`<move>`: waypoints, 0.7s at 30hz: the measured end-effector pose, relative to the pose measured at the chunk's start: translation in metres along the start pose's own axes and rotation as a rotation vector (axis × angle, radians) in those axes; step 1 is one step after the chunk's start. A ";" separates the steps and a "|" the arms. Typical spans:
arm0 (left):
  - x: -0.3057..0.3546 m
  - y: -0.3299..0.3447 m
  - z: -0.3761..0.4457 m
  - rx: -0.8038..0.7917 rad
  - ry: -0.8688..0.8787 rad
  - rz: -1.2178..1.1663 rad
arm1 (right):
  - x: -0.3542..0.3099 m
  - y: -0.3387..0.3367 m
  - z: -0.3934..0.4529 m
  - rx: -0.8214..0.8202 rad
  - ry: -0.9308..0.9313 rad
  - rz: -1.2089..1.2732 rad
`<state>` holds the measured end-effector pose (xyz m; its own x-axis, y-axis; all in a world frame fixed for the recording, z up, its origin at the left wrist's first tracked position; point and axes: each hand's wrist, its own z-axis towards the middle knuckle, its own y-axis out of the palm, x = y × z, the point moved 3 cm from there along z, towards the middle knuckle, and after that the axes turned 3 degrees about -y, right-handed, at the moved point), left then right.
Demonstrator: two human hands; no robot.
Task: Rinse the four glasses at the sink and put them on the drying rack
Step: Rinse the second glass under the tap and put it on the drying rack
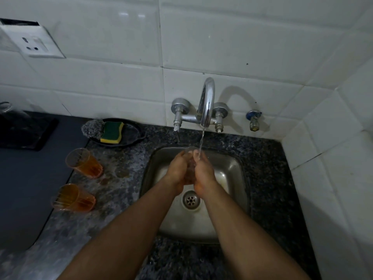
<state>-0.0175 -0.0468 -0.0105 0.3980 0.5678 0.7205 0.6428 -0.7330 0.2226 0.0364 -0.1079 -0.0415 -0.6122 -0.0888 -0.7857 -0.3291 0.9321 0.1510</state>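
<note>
White tiles back a granite counter (262, 158) and steel sink (232, 178). I judge rinsing underway: left hand (177, 170) and right hand (203, 174) curl round a clear glass (189, 152) (I think) under the tap (206, 102). Next, carry it to the rack, which I can't place.

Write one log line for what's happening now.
step: rinsing | both hands, left hand and right hand, grip clear glass under tap | two amber glasses wait

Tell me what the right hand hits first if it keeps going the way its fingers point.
Probably the sink's back wall, below the tap; the right hand holds the clear glass. Depth is unclear.
</note>
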 end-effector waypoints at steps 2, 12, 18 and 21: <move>0.001 -0.005 0.003 -0.035 -0.069 -0.044 | 0.000 -0.010 -0.001 -0.114 -0.018 -0.052; -0.011 0.027 0.005 -0.058 0.115 -0.050 | -0.024 -0.031 0.008 0.173 -0.078 -0.146; -0.008 0.012 0.017 0.091 -0.012 -0.278 | -0.008 -0.011 -0.003 -0.237 -0.180 -0.336; -0.014 0.006 0.019 0.105 -0.047 -0.191 | -0.014 -0.018 -0.005 -0.278 -0.184 -0.294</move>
<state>-0.0068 -0.0519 -0.0312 0.2906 0.7113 0.6399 0.7733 -0.5685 0.2807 0.0466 -0.1250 -0.0303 -0.3342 -0.2486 -0.9091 -0.6663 0.7446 0.0413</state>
